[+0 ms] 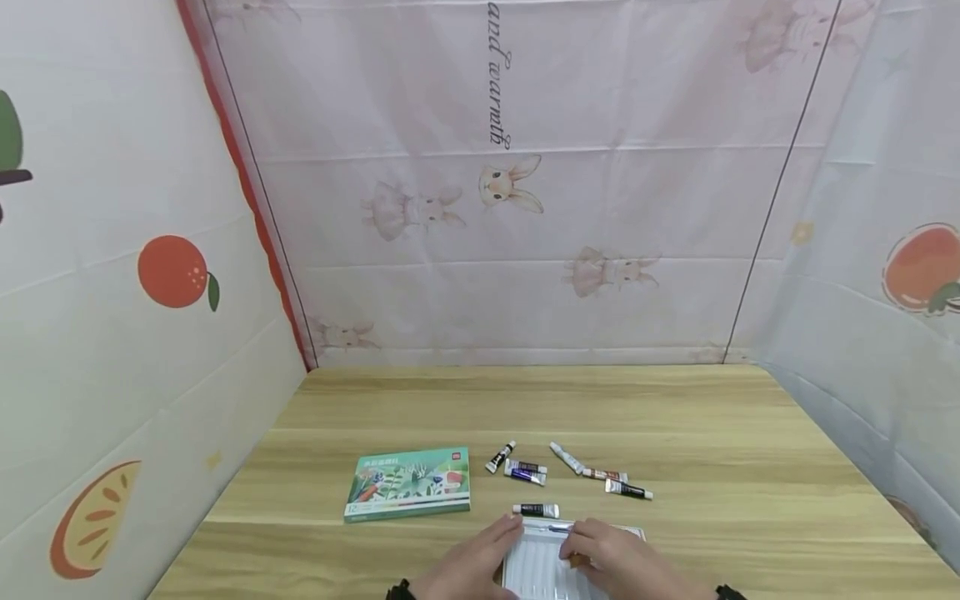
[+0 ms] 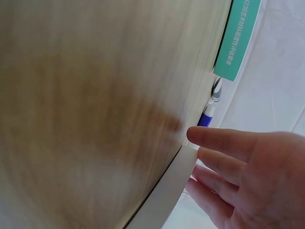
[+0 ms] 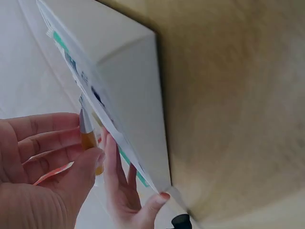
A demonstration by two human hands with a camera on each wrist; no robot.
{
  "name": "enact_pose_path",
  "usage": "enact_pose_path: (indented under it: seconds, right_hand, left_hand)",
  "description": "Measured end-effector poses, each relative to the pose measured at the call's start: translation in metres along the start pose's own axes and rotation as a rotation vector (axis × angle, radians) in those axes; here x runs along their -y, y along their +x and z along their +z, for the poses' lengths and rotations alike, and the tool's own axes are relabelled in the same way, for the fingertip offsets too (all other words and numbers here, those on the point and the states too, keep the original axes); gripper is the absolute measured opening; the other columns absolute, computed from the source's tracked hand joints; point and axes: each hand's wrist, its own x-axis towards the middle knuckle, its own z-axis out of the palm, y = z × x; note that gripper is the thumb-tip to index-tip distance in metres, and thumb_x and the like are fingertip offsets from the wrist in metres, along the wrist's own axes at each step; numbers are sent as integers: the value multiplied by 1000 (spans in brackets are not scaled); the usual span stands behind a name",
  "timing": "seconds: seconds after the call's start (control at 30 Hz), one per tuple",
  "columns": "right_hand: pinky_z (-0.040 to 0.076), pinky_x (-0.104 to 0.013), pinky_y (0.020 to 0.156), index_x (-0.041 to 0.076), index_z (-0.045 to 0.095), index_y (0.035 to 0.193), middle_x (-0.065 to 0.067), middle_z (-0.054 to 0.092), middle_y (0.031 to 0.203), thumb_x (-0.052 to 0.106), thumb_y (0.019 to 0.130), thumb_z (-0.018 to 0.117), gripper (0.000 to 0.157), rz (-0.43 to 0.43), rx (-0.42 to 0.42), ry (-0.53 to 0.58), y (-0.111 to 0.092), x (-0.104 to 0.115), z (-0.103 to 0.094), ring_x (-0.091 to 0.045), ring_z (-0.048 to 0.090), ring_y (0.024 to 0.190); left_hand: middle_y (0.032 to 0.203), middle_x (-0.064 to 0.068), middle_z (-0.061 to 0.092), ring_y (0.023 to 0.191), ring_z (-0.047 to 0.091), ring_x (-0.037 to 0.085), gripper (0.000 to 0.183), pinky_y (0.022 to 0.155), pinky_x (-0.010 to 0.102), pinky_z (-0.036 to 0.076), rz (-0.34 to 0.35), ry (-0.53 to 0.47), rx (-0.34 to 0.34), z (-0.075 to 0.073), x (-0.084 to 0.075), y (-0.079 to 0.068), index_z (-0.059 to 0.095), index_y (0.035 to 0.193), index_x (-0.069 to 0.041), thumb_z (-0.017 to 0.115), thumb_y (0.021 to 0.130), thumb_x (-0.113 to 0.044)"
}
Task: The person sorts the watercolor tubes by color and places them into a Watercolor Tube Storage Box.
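A white box (image 3: 136, 90) holding a white slotted plastic tray (image 1: 538, 565) sits at the table's near edge. My left hand (image 1: 472, 560) rests along its left side with fairly straight fingers; in the left wrist view the fingertips (image 2: 195, 136) touch the box's edge. Over the tray, my right hand (image 1: 611, 557) pinches a small paint tube (image 3: 89, 138) with an orange band and a silver flattened end. A silver-and-blue tube end (image 1: 558, 528) shows at the tray's far side. Just beyond the box lies a black-labelled paint tube (image 1: 536, 510).
A green illustrated paint box (image 1: 408, 485) lies to the left. Several paint tubes are scattered farther back, among them a purple tube (image 1: 527, 477), a white tube (image 1: 566, 457) and a black-capped tube (image 1: 628, 490). Printed cloth (image 1: 450, 308) hangs behind the table.
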Motion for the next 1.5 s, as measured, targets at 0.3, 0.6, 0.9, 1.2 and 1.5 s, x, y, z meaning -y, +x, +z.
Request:
enact_pose_path:
  seconds: [0.3,0.6,0.9,1.2,1.5]
  right_hand:
    - [37,-5,64,17,56,87,12,49,85,7,71,62,20,-74,-5,10,-3,4,5,4,44,74]
    - [38,-9,63,18,52,86,14,47,87,3,66,63,27,-39,-19,16,-14,-5,4,1,45,74]
    - [37,-7,64,19,51,85,13,46,86,2,64,63,29,-26,-32,1,-15,-7,0,0,44,74]
    - [43,-17,65,17,52,90,11,50,89,1,68,62,29,63,-55,111,-12,-7,-8,-2,49,78]
    - [42,-18,50,13,60,78,6,50,76,7,65,66,16,249,-3,-280,10,-46,-24,-4,46,62]
  left_hand:
    - [133,4,20,119,17,14,81,92,27,25,-16,11,5,-1,-1,0,26,129,-8,55,66,-50]
    - [132,1,22,119,18,14,82,91,27,27,-37,27,3,-2,-4,-1,28,128,-9,58,64,-50]
    - [133,-1,19,120,15,14,82,92,28,25,-70,5,50,-4,-3,2,27,129,-11,54,63,-53]
    - [133,-1,20,120,16,13,82,92,29,25,-72,16,46,-4,-4,2,28,128,-11,54,63,-53]
    - [133,1,20,120,16,15,83,92,29,25,-46,42,32,-2,-4,2,28,128,-9,53,62,-54]
